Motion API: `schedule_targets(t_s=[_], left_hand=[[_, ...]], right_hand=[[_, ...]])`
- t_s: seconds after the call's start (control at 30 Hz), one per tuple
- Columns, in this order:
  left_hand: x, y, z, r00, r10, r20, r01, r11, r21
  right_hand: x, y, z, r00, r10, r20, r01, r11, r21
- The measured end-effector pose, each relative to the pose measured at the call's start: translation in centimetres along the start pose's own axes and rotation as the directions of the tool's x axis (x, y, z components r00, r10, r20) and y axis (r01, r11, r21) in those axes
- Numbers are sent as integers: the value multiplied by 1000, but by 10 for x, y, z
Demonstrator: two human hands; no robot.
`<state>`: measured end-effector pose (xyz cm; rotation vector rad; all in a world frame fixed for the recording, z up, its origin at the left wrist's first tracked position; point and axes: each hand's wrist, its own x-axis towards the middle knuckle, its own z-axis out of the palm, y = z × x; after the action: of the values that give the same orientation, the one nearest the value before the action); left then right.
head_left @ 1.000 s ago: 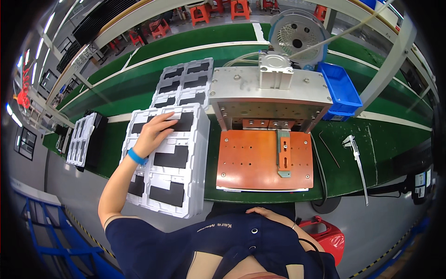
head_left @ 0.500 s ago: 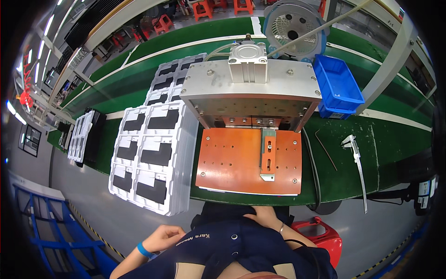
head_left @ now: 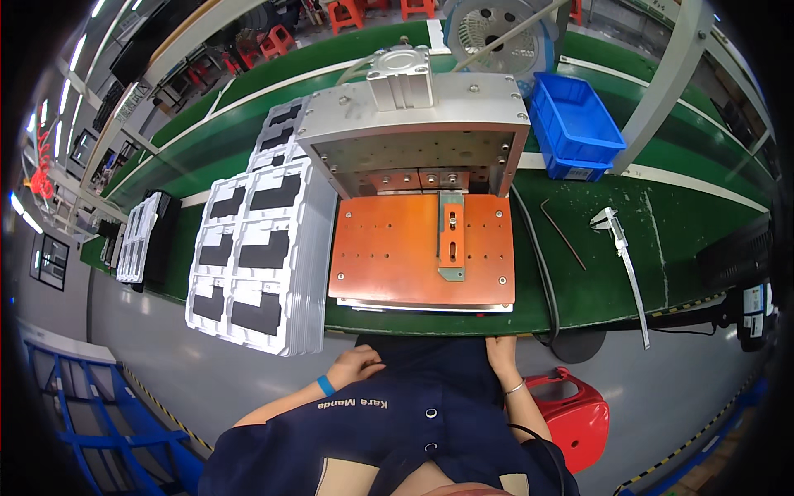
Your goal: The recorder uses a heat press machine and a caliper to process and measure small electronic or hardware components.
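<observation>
My left hand (head_left: 357,364) rests low by my lap, with its fingers curled and nothing visible in them. At the bench's front edge is my right hand (head_left: 501,357); the edge hides its fingertips, so its grip does not show. In front of me stands a metal press (head_left: 413,107) with an air cylinder on top. Its orange base plate (head_left: 380,277) carries a narrow slotted fixture block (head_left: 452,240). Left of the press is a tall stack of white plastic trays (head_left: 310,281), the top one holding several black L-shaped pieces (head_left: 263,250).
On the green bench, right of the press, lie a black cable (head_left: 542,277), a hex key (head_left: 566,238) and a caliper (head_left: 626,263). Behind them is a blue bin (head_left: 582,154). A fan (head_left: 500,40) stands at the back. A red stool (head_left: 579,426) is beside me, below the bench.
My right hand has moved forward from my lap to the bench edge. My left hand has shifted right and forward. The view has tilted, moving the bench up and left in the picture.
</observation>
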<state>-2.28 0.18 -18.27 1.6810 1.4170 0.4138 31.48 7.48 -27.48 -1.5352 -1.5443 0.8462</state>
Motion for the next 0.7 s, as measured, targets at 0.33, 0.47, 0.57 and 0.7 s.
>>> schedule_targets(t_s=[0.33,0.47,0.57,0.7], left_hand=[[17,-38,-13,943,186,-276,-175,983,63],[16,-57,24,855,463,232,-518,774,363],[32,-72,26,814,490,310,-580,708,403],[82,-53,-31,818,318,479,-451,872,191]], right_hand=[[2,-117,34,433,-498,751,120,858,500],[-6,-111,36,271,-474,838,186,880,438],[-11,-87,38,354,-443,824,143,896,420],[-13,-61,36,444,-340,829,98,938,332]])
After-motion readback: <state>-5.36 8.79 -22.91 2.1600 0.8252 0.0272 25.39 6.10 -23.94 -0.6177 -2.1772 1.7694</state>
